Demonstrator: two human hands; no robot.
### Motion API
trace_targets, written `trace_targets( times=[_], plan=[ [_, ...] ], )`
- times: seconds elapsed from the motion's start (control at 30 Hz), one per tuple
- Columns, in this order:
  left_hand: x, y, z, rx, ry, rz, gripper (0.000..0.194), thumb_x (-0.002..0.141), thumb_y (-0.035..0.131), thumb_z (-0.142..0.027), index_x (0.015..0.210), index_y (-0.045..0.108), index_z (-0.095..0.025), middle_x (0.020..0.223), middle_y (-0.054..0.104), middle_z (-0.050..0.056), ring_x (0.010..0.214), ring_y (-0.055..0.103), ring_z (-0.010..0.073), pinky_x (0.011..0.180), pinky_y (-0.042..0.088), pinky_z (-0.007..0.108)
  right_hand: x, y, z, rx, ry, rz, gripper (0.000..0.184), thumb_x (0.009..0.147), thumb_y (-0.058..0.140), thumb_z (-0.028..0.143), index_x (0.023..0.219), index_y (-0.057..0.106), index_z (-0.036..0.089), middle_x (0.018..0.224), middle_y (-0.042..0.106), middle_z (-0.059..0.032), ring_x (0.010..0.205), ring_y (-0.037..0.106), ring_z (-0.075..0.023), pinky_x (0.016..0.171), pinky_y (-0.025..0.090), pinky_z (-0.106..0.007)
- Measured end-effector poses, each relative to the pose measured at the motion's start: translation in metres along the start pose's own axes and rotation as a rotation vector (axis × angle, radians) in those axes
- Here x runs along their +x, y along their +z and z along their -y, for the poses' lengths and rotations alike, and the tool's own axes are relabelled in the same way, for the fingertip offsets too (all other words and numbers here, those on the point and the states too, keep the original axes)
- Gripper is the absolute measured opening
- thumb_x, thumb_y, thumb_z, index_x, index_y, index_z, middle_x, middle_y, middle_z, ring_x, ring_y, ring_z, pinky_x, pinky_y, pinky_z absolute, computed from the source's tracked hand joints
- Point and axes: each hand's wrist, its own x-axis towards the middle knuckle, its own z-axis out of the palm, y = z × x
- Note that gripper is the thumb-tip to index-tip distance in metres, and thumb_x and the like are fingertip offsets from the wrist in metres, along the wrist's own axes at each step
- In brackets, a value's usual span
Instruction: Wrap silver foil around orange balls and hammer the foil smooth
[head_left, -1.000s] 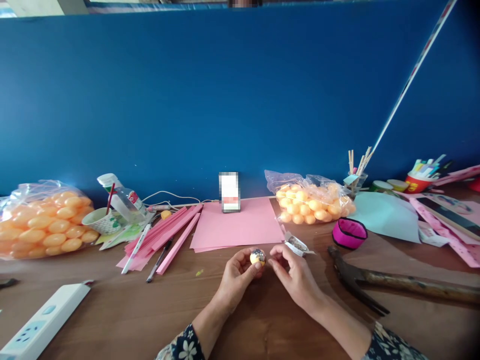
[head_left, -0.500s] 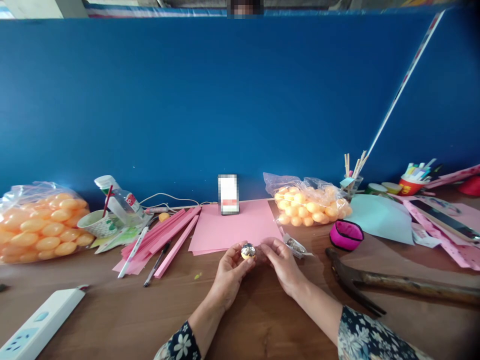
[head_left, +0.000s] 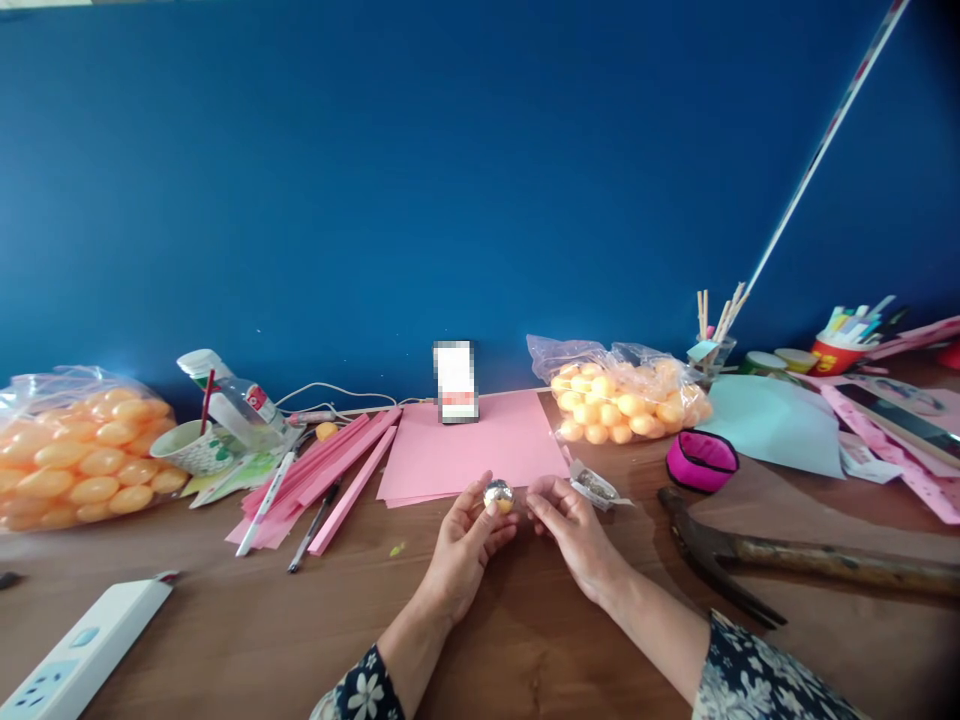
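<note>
Between the thumb and fingers of my left hand (head_left: 469, 540) is a small ball (head_left: 500, 496), shiny and silvery on top with a yellow-orange lower part. My right hand (head_left: 571, 525) is just to the right of the ball, apart from it, its thumb and fingertips pinched together. Whatever is in that pinch, if anything, is too small to make out. Right behind my right hand lies a small clear packet (head_left: 596, 487) of tiny shiny pieces. Pink sheets of paper (head_left: 472, 450) lie beyond both hands on the brown table.
Bags of orange balls stand at left (head_left: 97, 450) and back right (head_left: 622, 400). A hammer (head_left: 750, 555) and magenta band (head_left: 701, 460) are on the right. Pink strips (head_left: 330, 465), a paper cup (head_left: 191, 447) and a power strip (head_left: 82, 650) are at left. A phone (head_left: 456, 380) stands behind.
My right hand has shifted slightly right, widening the gap to the ball. The left hand still holds the ball, its fingers slightly rearranged. The view has tilted down a little.
</note>
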Motion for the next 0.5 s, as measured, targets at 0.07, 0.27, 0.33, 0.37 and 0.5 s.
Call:
trace_targets(
  times=[0.07, 0.27, 0.33, 0.37, 0.5],
  plan=[
    [0.0001, 0.0005, -0.0010, -0.036, -0.013, 0.008, 0.047, 0.076, 0.063, -0.028, 0.120, 0.049, -0.021, 0.097, 0.067, 0.008, 0.080, 0.066, 0.0161, 0.074, 0.051, 0.028, -0.0002, 0.0001, 0.0020, -0.016, -0.001, 0.005, 0.018, 0.076, 0.061, 0.036, 0.076, 0.054, 0.019, 0.067, 0.052, 0.0030, 0.057, 0.045, -0.0093, 0.053, 0.039, -0.021],
    [-0.0001, 0.0011, -0.0027, -0.072, -0.028, 0.026, 0.043, 0.079, 0.060, -0.027, 0.120, 0.050, -0.020, 0.101, 0.066, 0.009, 0.084, 0.065, 0.0170, 0.077, 0.050, 0.029, -0.0010, 0.0009, 0.0052, -0.038, 0.025, -0.011, 0.022, 0.074, 0.062, 0.041, 0.076, 0.055, 0.019, 0.066, 0.053, 0.0024, 0.056, 0.046, -0.0104, 0.053, 0.039, -0.022],
    [-0.0007, 0.0014, -0.0029, -0.053, -0.018, 0.029, 0.043, 0.077, 0.062, -0.023, 0.119, 0.050, -0.020, 0.101, 0.066, 0.008, 0.084, 0.065, 0.0161, 0.077, 0.050, 0.028, -0.0008, 0.0011, 0.0049, -0.029, 0.025, -0.008, 0.024, 0.073, 0.063, 0.041, 0.075, 0.055, 0.019, 0.064, 0.052, 0.0026, 0.056, 0.045, -0.0104, 0.053, 0.039, -0.022],
    [-0.0012, 0.0016, -0.0030, -0.040, -0.012, 0.033, 0.043, 0.077, 0.063, -0.022, 0.118, 0.050, -0.020, 0.100, 0.065, 0.008, 0.083, 0.064, 0.0153, 0.077, 0.050, 0.028, -0.0007, 0.0012, 0.0047, -0.024, 0.021, -0.006, 0.024, 0.073, 0.063, 0.041, 0.075, 0.055, 0.019, 0.064, 0.052, 0.0028, 0.055, 0.045, -0.0103, 0.052, 0.039, -0.022],
    [-0.0024, 0.0023, -0.0034, -0.045, 0.005, 0.062, 0.038, 0.077, 0.063, -0.019, 0.113, 0.053, -0.020, 0.095, 0.066, 0.005, 0.077, 0.063, 0.0111, 0.075, 0.051, 0.025, -0.0009, 0.0019, 0.0046, -0.012, 0.007, -0.009, 0.020, 0.075, 0.062, 0.038, 0.076, 0.055, 0.019, 0.065, 0.052, 0.0036, 0.055, 0.044, -0.0092, 0.052, 0.038, -0.022]
  ],
)
